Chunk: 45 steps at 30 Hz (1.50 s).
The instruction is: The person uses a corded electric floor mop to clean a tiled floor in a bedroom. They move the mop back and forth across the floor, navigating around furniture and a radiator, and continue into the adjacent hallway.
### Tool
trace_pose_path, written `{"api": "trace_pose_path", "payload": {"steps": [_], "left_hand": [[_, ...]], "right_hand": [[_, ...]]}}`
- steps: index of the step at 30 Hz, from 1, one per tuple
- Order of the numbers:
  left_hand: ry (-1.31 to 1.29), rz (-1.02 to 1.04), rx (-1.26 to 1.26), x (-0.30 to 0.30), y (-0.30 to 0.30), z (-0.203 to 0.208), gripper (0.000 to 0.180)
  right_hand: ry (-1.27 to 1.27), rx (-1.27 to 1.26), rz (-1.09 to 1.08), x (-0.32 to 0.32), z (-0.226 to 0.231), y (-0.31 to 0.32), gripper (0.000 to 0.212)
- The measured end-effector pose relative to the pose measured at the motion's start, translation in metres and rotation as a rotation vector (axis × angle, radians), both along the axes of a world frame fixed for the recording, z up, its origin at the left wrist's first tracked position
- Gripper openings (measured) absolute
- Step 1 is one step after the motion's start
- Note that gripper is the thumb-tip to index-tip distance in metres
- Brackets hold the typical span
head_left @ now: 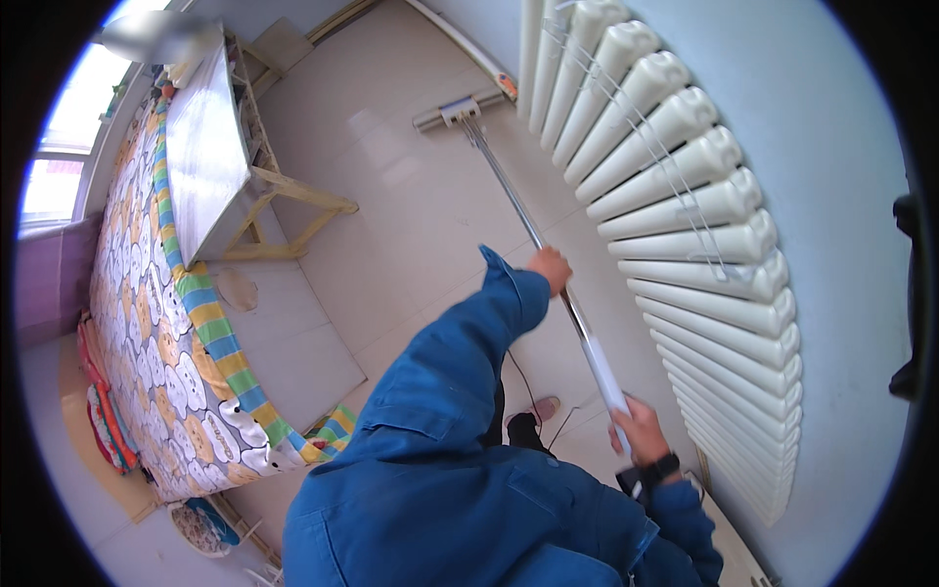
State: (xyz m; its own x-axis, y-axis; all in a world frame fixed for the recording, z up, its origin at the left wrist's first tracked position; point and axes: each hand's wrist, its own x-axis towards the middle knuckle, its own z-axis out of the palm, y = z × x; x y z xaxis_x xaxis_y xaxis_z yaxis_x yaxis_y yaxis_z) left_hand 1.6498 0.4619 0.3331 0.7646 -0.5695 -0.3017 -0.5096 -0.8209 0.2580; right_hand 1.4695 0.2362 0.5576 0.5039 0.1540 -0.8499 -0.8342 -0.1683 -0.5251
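Observation:
A mop with a long metal pole (510,192) slants across the view. Its wide flat head (458,112) rests on the tiled floor, close to the foot of the radiator. My left hand (551,269) is wrapped round the middle of the pole. Lower down, my right hand (641,430) grips the pole's white handle section (603,375) near its end, with a black watch on that wrist. Both arms are in blue sleeves. The palms and inner fingers are mostly hidden from view.
A long white radiator (685,191) with a wire rack runs along the right wall. To the left stand a wooden-legged table (210,147) and a bed with a patterned cover (166,342). A dark cord (523,377) lies on the floor by my shoe (536,408).

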Motion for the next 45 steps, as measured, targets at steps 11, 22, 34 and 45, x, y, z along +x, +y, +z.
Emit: {"api": "trace_pose_path", "payload": {"steps": [11,22,34,45], "left_hand": [[-0.112,0.458,-0.194,0.059,0.152,0.018,0.019],[-0.007,0.171,-0.036,-0.159,-0.044,-0.021,0.011],[0.490,-0.435,-0.641,-0.420,-0.361,0.097,0.031],[0.401,-0.279,-0.501,-0.365,-0.293,0.091,0.029]], "right_hand": [[-0.036,0.058,0.212,0.153,-0.049,0.138,0.025],[0.086,-0.164,0.248,-0.105,0.018,-0.107,0.019],[0.235,-0.640,0.198,-0.382,0.223,-0.381,0.026],[0.211,-0.466,0.093,-0.318,0.181,-0.336,0.028]]}}
